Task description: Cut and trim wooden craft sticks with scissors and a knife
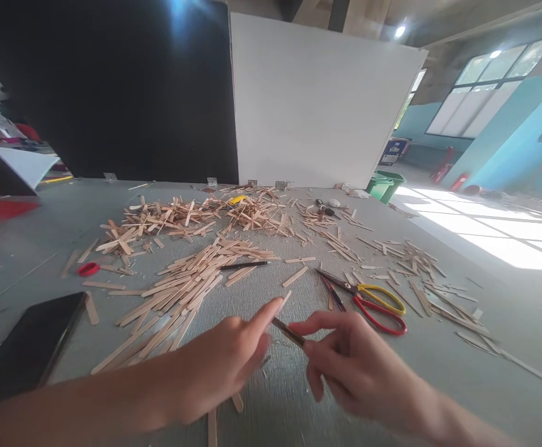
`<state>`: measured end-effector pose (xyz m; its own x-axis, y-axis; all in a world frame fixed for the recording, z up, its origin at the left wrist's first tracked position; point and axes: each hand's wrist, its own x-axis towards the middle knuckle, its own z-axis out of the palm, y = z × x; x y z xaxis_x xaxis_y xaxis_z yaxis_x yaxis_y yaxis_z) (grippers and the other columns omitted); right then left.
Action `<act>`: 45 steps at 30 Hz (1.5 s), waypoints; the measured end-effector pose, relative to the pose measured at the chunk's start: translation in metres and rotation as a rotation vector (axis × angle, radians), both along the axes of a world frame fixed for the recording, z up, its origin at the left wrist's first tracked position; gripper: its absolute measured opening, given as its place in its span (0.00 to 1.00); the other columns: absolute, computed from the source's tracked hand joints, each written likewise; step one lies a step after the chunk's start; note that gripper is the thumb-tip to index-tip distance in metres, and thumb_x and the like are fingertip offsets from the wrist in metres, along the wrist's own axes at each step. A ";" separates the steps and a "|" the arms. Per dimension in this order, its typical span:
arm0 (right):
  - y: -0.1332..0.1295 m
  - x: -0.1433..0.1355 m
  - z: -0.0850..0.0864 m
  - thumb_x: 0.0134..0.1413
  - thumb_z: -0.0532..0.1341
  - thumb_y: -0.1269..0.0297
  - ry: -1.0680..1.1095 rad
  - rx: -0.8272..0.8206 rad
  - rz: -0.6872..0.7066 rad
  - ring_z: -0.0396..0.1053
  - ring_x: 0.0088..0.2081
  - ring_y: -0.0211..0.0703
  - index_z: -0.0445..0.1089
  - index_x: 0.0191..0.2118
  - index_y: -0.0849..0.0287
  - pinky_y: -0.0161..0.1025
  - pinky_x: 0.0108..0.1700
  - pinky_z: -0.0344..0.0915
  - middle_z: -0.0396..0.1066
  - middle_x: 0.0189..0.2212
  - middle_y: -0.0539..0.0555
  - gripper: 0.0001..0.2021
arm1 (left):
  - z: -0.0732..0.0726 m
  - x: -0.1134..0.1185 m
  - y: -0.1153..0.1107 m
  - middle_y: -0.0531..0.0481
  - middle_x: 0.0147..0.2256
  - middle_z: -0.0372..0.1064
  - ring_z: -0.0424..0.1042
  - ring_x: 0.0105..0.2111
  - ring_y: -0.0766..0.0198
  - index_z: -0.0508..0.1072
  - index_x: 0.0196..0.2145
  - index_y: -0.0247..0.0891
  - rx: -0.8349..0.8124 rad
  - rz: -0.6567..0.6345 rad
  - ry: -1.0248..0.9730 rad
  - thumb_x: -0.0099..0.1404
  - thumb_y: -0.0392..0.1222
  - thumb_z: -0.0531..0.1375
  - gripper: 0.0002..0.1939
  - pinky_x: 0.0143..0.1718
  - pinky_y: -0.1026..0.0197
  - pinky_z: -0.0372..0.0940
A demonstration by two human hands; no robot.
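Note:
Near the front middle of the grey table, my left hand pinches a small pale wooden stick piece that pokes out past its index fingertip. Facing it, my right hand holds a dark, narrow tool between thumb and index finger, its tip close beside my left fingers. What kind of tool it is, I cannot tell. Just beyond my right hand lie scissors with one yellow and one red handle. A fan of wooden sticks lies beyond my left hand, with a black pen at its right side.
A black phone lies at the left, with a red ring beyond it. Stick piles spread along the back, and more scraps at the right. Black and white panels stand behind. A green bin is at the back right.

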<state>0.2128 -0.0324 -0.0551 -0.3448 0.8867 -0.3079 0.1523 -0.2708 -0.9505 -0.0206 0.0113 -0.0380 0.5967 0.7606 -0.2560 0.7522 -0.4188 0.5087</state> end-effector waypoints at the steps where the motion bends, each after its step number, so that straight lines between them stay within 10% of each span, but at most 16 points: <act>1: -0.007 -0.012 -0.009 0.62 0.63 0.42 -0.039 0.058 -0.162 0.56 0.17 0.33 0.69 0.54 0.62 0.32 0.21 0.54 0.74 0.21 0.49 0.27 | -0.002 0.000 0.000 0.54 0.28 0.63 0.63 0.21 0.64 0.43 0.77 0.44 -0.004 0.030 -0.032 0.79 0.48 0.42 0.32 0.23 0.64 0.56; 5: -0.022 -0.039 -0.025 0.63 0.61 0.43 -0.042 0.171 -0.313 0.60 0.19 0.37 0.75 0.48 0.63 0.35 0.23 0.55 0.71 0.18 0.50 0.25 | -0.005 -0.004 -0.002 0.54 0.27 0.63 0.61 0.19 0.65 0.45 0.77 0.42 0.024 0.010 -0.072 0.79 0.46 0.45 0.32 0.20 0.65 0.53; 11: 0.003 0.001 0.021 0.60 0.65 0.46 -0.073 -0.052 0.092 0.48 0.12 0.29 0.68 0.52 0.60 0.29 0.16 0.45 0.72 0.18 0.45 0.24 | 0.000 -0.007 -0.002 0.53 0.30 0.67 0.67 0.24 0.65 0.52 0.75 0.48 0.011 -0.056 -0.074 0.79 0.45 0.46 0.29 0.28 0.65 0.62; 18: -0.025 -0.042 -0.030 0.56 0.64 0.34 0.110 -0.025 -0.342 0.49 0.14 0.30 0.68 0.51 0.65 0.29 0.18 0.44 0.69 0.15 0.47 0.35 | 0.001 -0.003 -0.001 0.49 0.37 0.68 0.70 0.25 0.63 0.48 0.76 0.51 -0.057 0.007 -0.061 0.79 0.53 0.44 0.31 0.33 0.58 0.65; 26: 0.004 0.004 0.032 0.58 0.66 0.46 -0.033 -0.212 0.037 0.45 0.11 0.28 0.67 0.50 0.58 0.29 0.14 0.40 0.72 0.17 0.45 0.24 | 0.005 -0.003 -0.004 0.49 0.36 0.68 0.69 0.24 0.63 0.48 0.76 0.47 -0.090 -0.047 -0.056 0.79 0.52 0.45 0.32 0.31 0.60 0.65; 35: -0.026 -0.047 -0.036 0.53 0.65 0.32 0.118 -0.048 -0.299 0.52 0.11 0.30 0.72 0.51 0.64 0.29 0.15 0.47 0.70 0.15 0.47 0.37 | -0.008 -0.004 -0.001 0.51 0.35 0.66 0.68 0.23 0.65 0.48 0.76 0.49 -0.011 -0.048 -0.098 0.80 0.52 0.44 0.30 0.30 0.61 0.63; 45: -0.021 -0.025 -0.022 0.55 0.65 0.35 0.059 -0.041 -0.263 0.53 0.11 0.30 0.68 0.53 0.63 0.28 0.16 0.48 0.73 0.17 0.48 0.34 | 0.003 -0.004 0.009 0.47 0.39 0.68 0.67 0.24 0.65 0.50 0.76 0.49 -0.032 -0.165 -0.023 0.80 0.51 0.45 0.30 0.31 0.61 0.63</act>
